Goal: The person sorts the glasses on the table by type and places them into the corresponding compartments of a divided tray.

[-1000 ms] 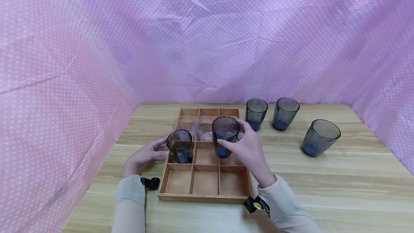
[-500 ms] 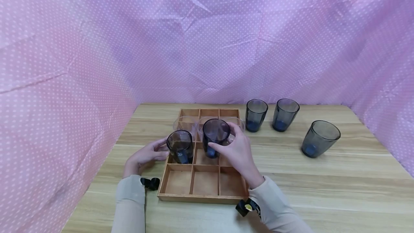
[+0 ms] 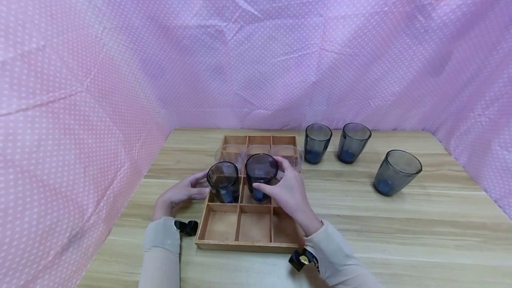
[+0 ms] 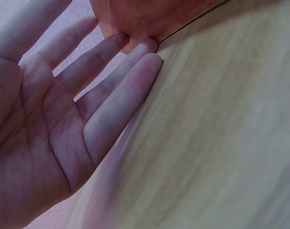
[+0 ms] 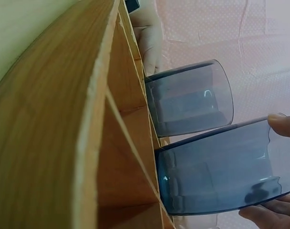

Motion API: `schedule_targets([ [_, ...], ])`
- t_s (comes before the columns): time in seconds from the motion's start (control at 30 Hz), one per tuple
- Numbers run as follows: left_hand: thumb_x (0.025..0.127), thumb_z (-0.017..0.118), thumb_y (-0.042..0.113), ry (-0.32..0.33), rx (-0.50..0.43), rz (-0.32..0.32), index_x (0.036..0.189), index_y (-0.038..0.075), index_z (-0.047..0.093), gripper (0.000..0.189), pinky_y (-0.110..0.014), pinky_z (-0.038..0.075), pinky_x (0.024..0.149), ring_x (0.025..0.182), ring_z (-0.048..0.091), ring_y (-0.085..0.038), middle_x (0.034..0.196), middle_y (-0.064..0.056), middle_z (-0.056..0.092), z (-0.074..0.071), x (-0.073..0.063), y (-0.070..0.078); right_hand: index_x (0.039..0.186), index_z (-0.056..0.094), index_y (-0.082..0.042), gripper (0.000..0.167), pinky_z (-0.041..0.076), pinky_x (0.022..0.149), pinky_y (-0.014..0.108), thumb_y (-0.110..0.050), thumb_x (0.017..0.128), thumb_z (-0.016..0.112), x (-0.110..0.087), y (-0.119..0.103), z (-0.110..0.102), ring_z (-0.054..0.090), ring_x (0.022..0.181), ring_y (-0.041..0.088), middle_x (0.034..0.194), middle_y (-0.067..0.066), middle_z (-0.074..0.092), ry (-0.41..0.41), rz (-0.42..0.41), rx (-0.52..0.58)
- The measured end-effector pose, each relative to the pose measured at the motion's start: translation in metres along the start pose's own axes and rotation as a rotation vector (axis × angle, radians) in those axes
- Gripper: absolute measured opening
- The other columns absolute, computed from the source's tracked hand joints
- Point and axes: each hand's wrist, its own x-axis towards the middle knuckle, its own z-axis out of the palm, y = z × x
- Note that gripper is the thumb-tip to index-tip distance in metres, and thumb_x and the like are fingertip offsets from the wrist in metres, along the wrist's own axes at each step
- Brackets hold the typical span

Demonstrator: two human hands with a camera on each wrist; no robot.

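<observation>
My right hand (image 3: 292,194) grips a dark smoky-blue glass tumbler (image 3: 261,171) near its rim, thumb on the near side. The tumbler is upright at the middle compartment, one row behind the front row of the wooden divided tray (image 3: 248,247). In the right wrist view the held tumbler (image 5: 216,167) has its base at the dividers; whether it touches the bottom is hidden. Beside it, a second dark tumbler (image 3: 223,181) stands in the left compartment. My left hand (image 3: 182,192), fingers extended and slightly bent, touches the tray's left outer side (image 4: 135,21).
Clear glasses (image 3: 229,152) stand in the row behind. Dark tumblers stand on the wooden table to the right: one (image 3: 318,143) by the tray's back corner, another (image 3: 354,142) beside it, a third (image 3: 397,172) farther right. A pink dotted cloth (image 3: 256,57) hangs around the table.
My right hand has carried its tumbler left and then lower, from the right compartment to the middle one beside the standing dark tumbler. My left hand has stayed put.
</observation>
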Motion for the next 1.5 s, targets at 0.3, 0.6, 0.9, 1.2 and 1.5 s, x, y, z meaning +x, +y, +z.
schedule_targets([
  [0.3, 0.095, 0.061, 0.014, -0.015, 0.003, 0.000, 0.155, 0.003, 0.012, 0.078, -0.035, 0.050, 0.102, 0.134, 0.042, -0.037, 0.152, -0.033, 0.029, 0.000, 0.005, -0.001, 0.133, 0.052, -0.004, 0.082, 0.052, 0.088, 0.041, -0.026, 0.064, 0.091, -0.003, 0.002, 0.004, 0.061, 0.104, 0.025, 0.123, 0.014, 0.067, -0.020, 0.024, -0.056],
  [0.6, 0.094, 0.062, 0.015, -0.018, 0.002, -0.009, 0.155, 0.003, 0.012, 0.079, -0.033, 0.051, 0.101, 0.134, 0.041, -0.038, 0.151, -0.033, 0.029, 0.002, 0.008, 0.001, 0.131, 0.054, -0.001, 0.082, 0.053, 0.093, 0.048, -0.027, 0.063, 0.091, -0.006, 0.008, 0.009, 0.062, 0.110, 0.034, 0.123, 0.020, 0.065, -0.017, 0.002, -0.110],
  [0.9, 0.094, 0.063, 0.016, -0.005, 0.009, -0.001, 0.154, 0.000, 0.009, 0.082, -0.027, 0.053, 0.097, 0.124, 0.053, -0.019, 0.152, -0.035, 0.025, 0.001, 0.002, 0.000, 0.133, 0.050, 0.000, 0.084, 0.052, 0.097, 0.050, -0.029, 0.065, 0.091, -0.006, 0.006, 0.016, 0.060, 0.115, 0.036, 0.128, 0.021, 0.061, -0.030, -0.041, -0.169],
  [1.2, 0.094, 0.063, 0.016, -0.017, -0.012, -0.007, 0.154, 0.000, 0.008, 0.084, -0.026, 0.051, 0.099, 0.134, 0.041, -0.030, 0.156, -0.032, 0.016, -0.001, 0.002, 0.003, 0.139, 0.044, 0.000, 0.089, 0.049, 0.102, 0.051, -0.033, 0.070, 0.087, -0.007, 0.002, 0.014, 0.054, 0.123, 0.037, 0.137, 0.020, 0.055, -0.055, -0.040, -0.232],
  [1.5, 0.095, 0.060, 0.015, -0.038, 0.003, 0.005, 0.155, 0.001, 0.007, 0.081, -0.029, 0.051, 0.101, 0.139, 0.028, -0.046, 0.157, -0.031, 0.013, -0.003, 0.002, 0.002, 0.142, 0.042, 0.000, 0.090, 0.048, 0.102, 0.050, -0.036, 0.071, 0.086, -0.009, 0.004, -0.006, 0.054, 0.125, 0.035, 0.141, 0.018, 0.053, -0.038, -0.051, -0.258],
])
